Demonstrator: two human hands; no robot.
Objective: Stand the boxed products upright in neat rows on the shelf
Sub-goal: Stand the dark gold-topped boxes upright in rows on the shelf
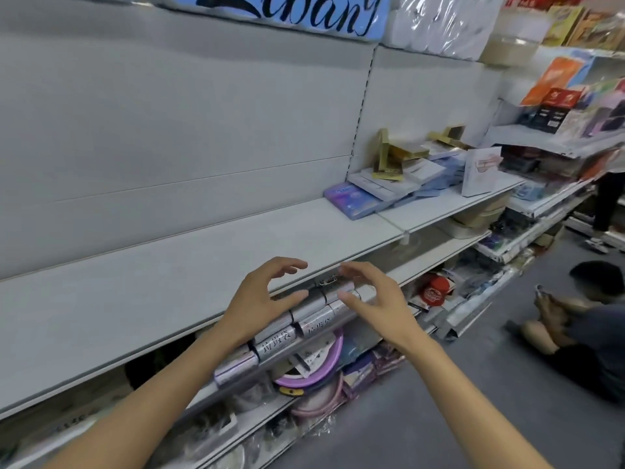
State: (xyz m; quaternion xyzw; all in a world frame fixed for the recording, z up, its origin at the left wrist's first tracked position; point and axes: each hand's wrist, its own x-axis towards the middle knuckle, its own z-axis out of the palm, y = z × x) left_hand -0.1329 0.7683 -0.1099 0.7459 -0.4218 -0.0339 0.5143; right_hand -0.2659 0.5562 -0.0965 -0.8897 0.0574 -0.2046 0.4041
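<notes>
A long white shelf (169, 265) runs from left to right, bare over most of its length. At its far right lies a jumble of flat boxed products: a purple box (351, 199), pale blue and white boxes (399, 184) and gold boxes (395, 154), most lying flat or tilted. One white box (480, 170) stands upright beside them. My left hand (263, 299) and my right hand (368, 299) hover in front of the shelf's front edge, fingers spread and loosely curved, holding nothing.
Silver rolls (304, 319) line the shelf below, under my hands. Purple round trays (314, 363) and packets fill lower shelves. A person (592, 319) sits on the grey floor at right. More goods crowd the shelves at far right.
</notes>
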